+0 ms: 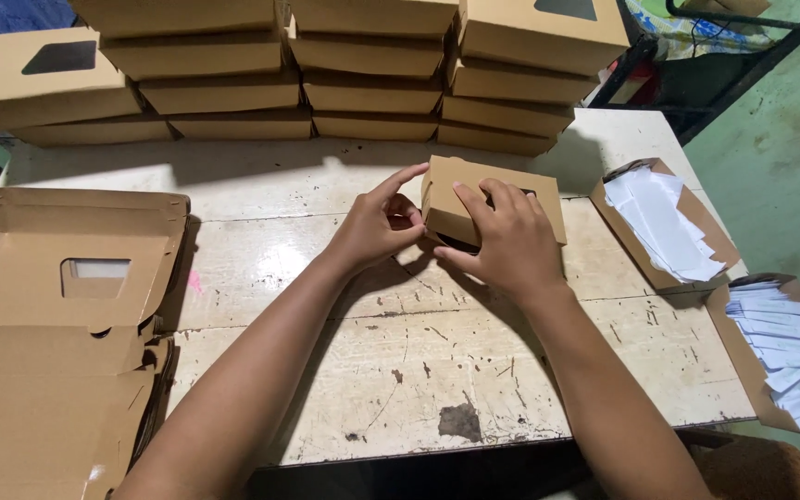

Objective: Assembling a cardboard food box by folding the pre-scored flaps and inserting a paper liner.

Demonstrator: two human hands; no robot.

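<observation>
A small brown cardboard box point(460, 185) with a window cut-out in its lid is tilted above the middle of a worn white table point(400, 380). My right hand point(502, 241) lies over the box's top and front, fingers spread across it. At the box's left end is my left hand point(377, 227), fingertips touching the side flap. Both hands hold the box between them.
Stacks of finished brown boxes point(363, 74) line the table's far edge. A pile of flat unfolded box blanks point(57, 306) lies at the left. Two open boxes holding white paper slips point(664, 222) point(789, 356) sit at the right. Green floor lies beyond the table's right edge.
</observation>
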